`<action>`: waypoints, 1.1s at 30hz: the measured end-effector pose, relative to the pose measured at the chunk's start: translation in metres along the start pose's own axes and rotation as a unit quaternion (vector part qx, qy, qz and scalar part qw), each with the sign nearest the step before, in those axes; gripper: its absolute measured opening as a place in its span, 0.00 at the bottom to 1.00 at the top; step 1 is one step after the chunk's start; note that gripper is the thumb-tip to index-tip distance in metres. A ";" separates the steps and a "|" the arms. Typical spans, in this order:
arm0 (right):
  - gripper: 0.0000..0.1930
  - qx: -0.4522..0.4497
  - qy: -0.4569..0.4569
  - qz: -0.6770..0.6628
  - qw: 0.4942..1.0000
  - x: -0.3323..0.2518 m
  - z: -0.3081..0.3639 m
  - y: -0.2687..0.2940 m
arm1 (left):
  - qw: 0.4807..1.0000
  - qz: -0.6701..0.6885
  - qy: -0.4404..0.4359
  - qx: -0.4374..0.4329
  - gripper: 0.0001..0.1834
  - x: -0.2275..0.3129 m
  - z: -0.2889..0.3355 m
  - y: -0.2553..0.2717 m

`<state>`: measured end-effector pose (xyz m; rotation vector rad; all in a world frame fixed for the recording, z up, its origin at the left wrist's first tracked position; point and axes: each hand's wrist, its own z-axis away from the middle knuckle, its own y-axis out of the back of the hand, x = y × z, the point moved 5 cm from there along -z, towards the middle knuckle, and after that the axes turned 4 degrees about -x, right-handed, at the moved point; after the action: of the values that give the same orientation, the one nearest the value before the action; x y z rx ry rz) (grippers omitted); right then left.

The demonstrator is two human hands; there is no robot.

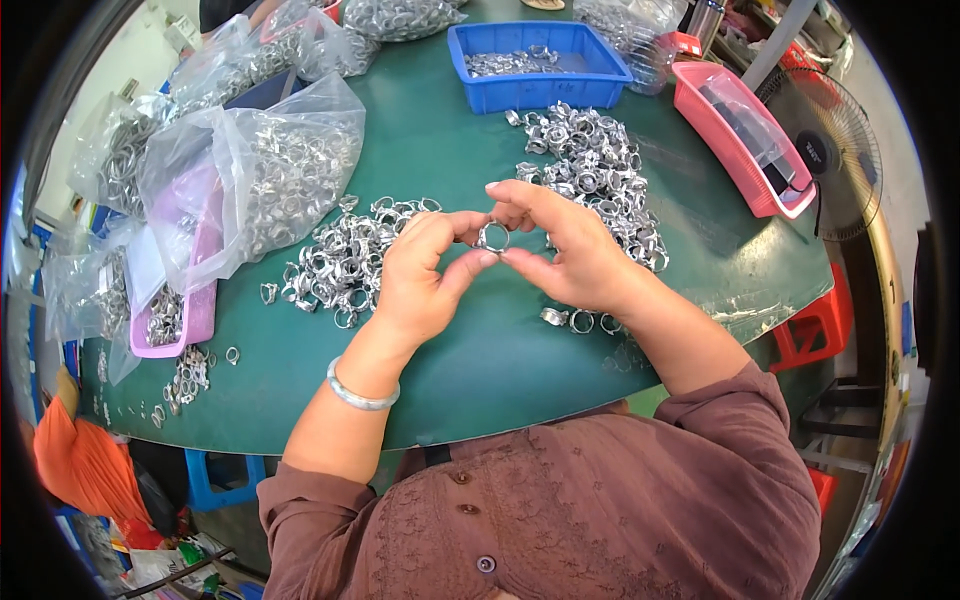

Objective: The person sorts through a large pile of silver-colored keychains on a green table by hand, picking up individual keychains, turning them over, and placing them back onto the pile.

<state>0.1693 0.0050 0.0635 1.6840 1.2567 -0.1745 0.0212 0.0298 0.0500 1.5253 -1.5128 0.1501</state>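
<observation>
My left hand [420,275] and my right hand [562,250] meet above the green table [470,370], both pinching one small silver metal ring clamp [492,237] between thumbs and fingertips. A loose pile of the same silver clamps [345,255] lies just left of my left hand. A second, larger pile [590,165] spreads behind my right hand. Two loose clamps [572,320] rest on the table under my right wrist. A silver bangle [358,392] circles my left wrist.
A blue tray [540,62] with a few clamps stands at the back. A pink tray [745,135] sits at the right edge. Clear plastic bags of clamps [270,170] crowd the left side, over a purple tray [190,310]. A fan [825,150] and red stool [815,325] stand beside the table.
</observation>
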 end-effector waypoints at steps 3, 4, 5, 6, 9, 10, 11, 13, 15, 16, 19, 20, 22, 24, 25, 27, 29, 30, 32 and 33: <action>0.30 0.014 0.005 -0.017 1.000 0.002 0.002 0.002 | 0.998 0.050 0.044 -0.002 0.16 -0.006 0.003 -0.003; 0.30 0.015 0.003 -0.017 1.000 0.002 0.003 0.002 | 0.993 0.096 0.069 -0.007 0.15 -0.008 0.004 -0.006; 0.30 0.016 0.004 -0.014 1.000 0.002 0.003 0.003 | 0.985 0.141 0.094 -0.011 0.15 -0.010 0.004 -0.008; 0.30 0.018 0.006 -0.010 1.000 0.001 0.004 0.003 | 0.985 0.141 0.095 -0.012 0.15 -0.010 0.004 -0.009; 0.29 0.035 0.016 -0.023 0.999 0.002 0.004 0.003 | 0.971 0.212 0.108 -0.019 0.14 -0.011 0.006 -0.012; 0.29 0.035 0.016 -0.023 0.999 0.002 0.004 0.003 | 0.965 0.233 0.119 -0.019 0.15 -0.013 0.006 -0.013; 0.29 0.040 0.018 -0.020 0.999 0.003 0.004 0.003 | 0.959 0.253 0.129 -0.020 0.15 -0.014 0.007 -0.014; 0.29 0.045 0.021 -0.017 0.999 0.003 0.005 0.002 | 0.949 0.281 0.142 -0.017 0.15 -0.014 0.008 -0.015; 0.27 0.045 0.000 -0.050 0.998 0.007 0.005 0.001 | 0.939 0.308 0.154 -0.014 0.15 -0.014 0.007 -0.016; 0.27 0.045 0.000 -0.050 0.998 0.007 0.005 0.001 | 0.934 0.320 0.157 -0.017 0.16 -0.013 0.007 -0.016; 0.25 0.042 -0.024 -0.086 0.995 0.010 0.006 0.000 | 0.930 0.331 0.161 -0.022 0.17 -0.010 0.006 -0.016; 0.25 0.042 -0.036 -0.113 0.992 0.013 0.006 -0.001 | 0.930 0.329 0.163 -0.023 0.17 -0.010 0.006 -0.016; 0.24 0.042 -0.046 -0.141 0.988 0.014 0.006 -0.003 | 0.926 0.336 0.170 -0.021 0.17 -0.012 0.008 -0.016; 0.23 0.040 -0.052 -0.162 0.985 0.015 0.007 -0.004 | 0.922 0.345 0.177 -0.020 0.17 -0.013 0.009 -0.017; 0.23 0.040 -0.053 -0.162 0.985 0.016 0.007 -0.004 | 0.918 0.351 0.185 -0.012 0.16 -0.013 0.009 -0.018; 0.22 0.042 -0.064 -0.188 0.979 0.018 0.008 -0.005 | 0.914 0.357 0.194 -0.003 0.16 -0.014 0.009 -0.018; 0.21 0.037 -0.076 -0.219 0.972 0.018 0.008 -0.006 | 0.920 0.343 0.189 -0.012 0.15 -0.015 0.010 -0.018; 0.21 0.032 -0.089 -0.249 0.964 0.019 0.007 -0.007 | 0.920 0.343 0.189 -0.012 0.15 -0.016 0.011 -0.018; 0.20 0.032 -0.102 -0.276 0.955 0.020 0.008 -0.008 | 0.934 0.313 0.171 -0.002 0.15 -0.014 0.011 -0.015; 0.18 0.033 -0.115 -0.302 0.946 0.021 0.008 -0.008 | 0.934 0.313 0.171 -0.002 0.15 -0.014 0.011 -0.015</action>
<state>0.1751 0.0121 0.0418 1.2391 1.5629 -0.7665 0.0253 0.0296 0.0269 0.9010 -1.6509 0.7429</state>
